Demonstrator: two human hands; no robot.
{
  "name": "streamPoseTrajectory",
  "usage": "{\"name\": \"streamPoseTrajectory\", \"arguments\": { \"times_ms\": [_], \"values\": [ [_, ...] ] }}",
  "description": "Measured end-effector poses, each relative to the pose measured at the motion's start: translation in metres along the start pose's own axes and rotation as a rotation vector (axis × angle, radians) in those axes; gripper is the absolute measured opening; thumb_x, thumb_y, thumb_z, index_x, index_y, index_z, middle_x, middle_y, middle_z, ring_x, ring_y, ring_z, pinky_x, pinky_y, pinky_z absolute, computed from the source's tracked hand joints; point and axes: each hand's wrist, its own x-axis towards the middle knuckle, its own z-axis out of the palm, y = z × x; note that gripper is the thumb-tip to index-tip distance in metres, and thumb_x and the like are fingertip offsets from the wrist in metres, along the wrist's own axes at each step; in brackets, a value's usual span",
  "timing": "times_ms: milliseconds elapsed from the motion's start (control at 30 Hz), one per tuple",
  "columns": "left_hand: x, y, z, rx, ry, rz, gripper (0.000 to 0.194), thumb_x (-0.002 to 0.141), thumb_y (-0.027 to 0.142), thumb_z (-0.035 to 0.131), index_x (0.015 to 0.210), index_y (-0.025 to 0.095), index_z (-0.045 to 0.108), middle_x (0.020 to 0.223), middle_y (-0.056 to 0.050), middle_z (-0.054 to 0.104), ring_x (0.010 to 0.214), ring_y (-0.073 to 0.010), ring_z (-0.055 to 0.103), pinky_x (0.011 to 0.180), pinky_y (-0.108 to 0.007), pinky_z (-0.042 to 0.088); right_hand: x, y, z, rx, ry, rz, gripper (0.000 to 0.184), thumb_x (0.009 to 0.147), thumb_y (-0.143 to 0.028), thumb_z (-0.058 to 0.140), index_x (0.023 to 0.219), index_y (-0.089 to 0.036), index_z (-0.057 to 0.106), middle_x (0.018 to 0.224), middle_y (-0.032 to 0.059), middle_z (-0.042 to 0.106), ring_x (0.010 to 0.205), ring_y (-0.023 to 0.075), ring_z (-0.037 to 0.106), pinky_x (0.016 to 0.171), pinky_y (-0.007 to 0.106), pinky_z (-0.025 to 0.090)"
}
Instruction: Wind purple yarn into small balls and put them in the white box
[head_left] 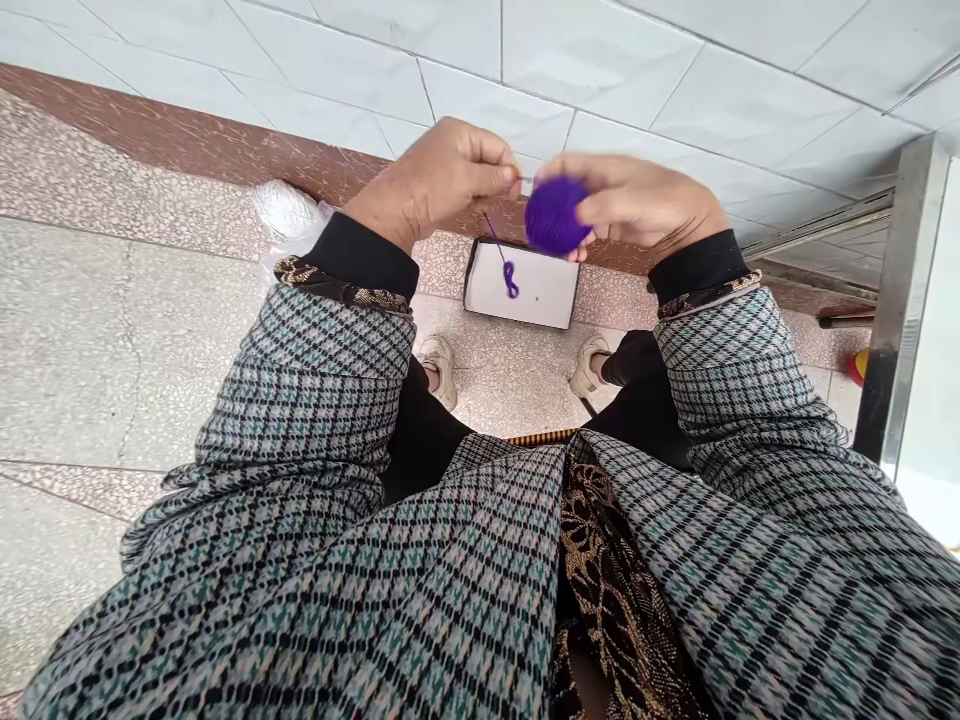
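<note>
My right hand [634, 200] is closed around a ball of purple yarn [555, 215], its fingers slightly blurred. Just to its left, my left hand [457, 175] pinches the yarn strand between thumb and fingers. A short stretch of strand spans the gap between the two hands. From below my left hand a purple tail [509, 280] hangs down, ending in a small looped bundle over the white box [547, 305]. Whether that bundle touches the box, I cannot tell.
A white ball of yarn [286, 210] lies on the floor by the wall, beside some clear plastic. The tiled wall [600, 70] rises in front. A metal-framed piece [896, 300] stands at the right, near a red and yellow object [859, 366]. My shoes [441, 370] flank the box.
</note>
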Motion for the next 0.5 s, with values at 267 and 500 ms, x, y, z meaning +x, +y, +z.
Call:
{"name": "streamPoseTrajectory", "arguments": {
  "times_ms": [267, 500],
  "values": [
    [0.005, -0.027, 0.003, 0.015, -0.036, -0.027, 0.027, 0.093, 0.046, 0.083, 0.083, 0.021, 0.08, 0.066, -0.002, 0.064, 0.064, -0.0163, 0.058, 0.066, -0.029, 0.049, 0.03, 0.0, -0.003, 0.21, 0.724, -0.245, 0.016, 0.102, -0.025, 0.062, 0.108, -0.028, 0.048, 0.081, -0.0059, 0.069, 0.06, 0.009, 0.061, 0.054, 0.018, 0.051],
    [0.005, -0.038, -0.009, -0.118, 0.435, -0.114, 0.02, 0.091, 0.021, 0.074, 0.072, 0.02, 0.07, 0.055, 0.003, 0.047, 0.054, -0.0118, 0.043, 0.059, -0.027, 0.037, 0.002, 0.016, -0.007, -0.188, 0.025, 0.167, 0.036, 0.089, -0.024, 0.091, 0.115, -0.026, 0.066, 0.085, 0.001, 0.069, 0.079, 0.0192, 0.076, 0.056, 0.022, 0.056]
  ]
}}
